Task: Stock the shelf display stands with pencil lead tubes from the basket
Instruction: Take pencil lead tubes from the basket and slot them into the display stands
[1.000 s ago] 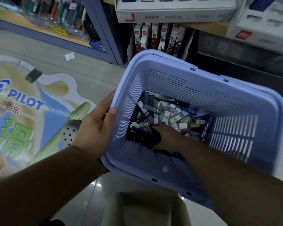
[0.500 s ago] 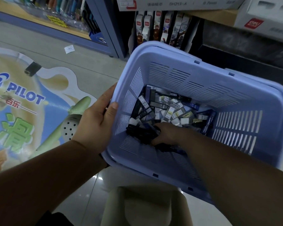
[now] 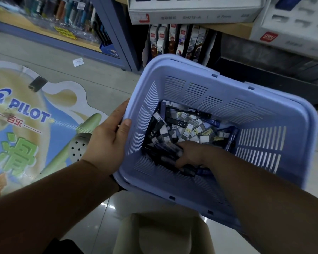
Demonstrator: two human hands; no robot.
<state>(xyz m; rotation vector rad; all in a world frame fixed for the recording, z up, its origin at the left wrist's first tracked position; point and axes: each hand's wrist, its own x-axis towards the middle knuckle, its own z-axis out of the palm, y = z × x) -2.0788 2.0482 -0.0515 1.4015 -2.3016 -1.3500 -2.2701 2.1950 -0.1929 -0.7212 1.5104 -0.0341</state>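
The left hand (image 3: 108,142) grips the basket (image 3: 264,99) rim; the right hand (image 3: 193,154) clutches dark tubes (image 3: 163,153), fingertips hidden beneath them.

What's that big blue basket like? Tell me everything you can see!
The basket is light blue plastic, rectangular, with rounded corners, a thick rim and slotted walls and floor. The left hand grips its left rim, thumb inside. Jumbled pencil lead tubes, mostly black with white labels, lie on its floor, and the right hand reaches in, holding a bunch of them.
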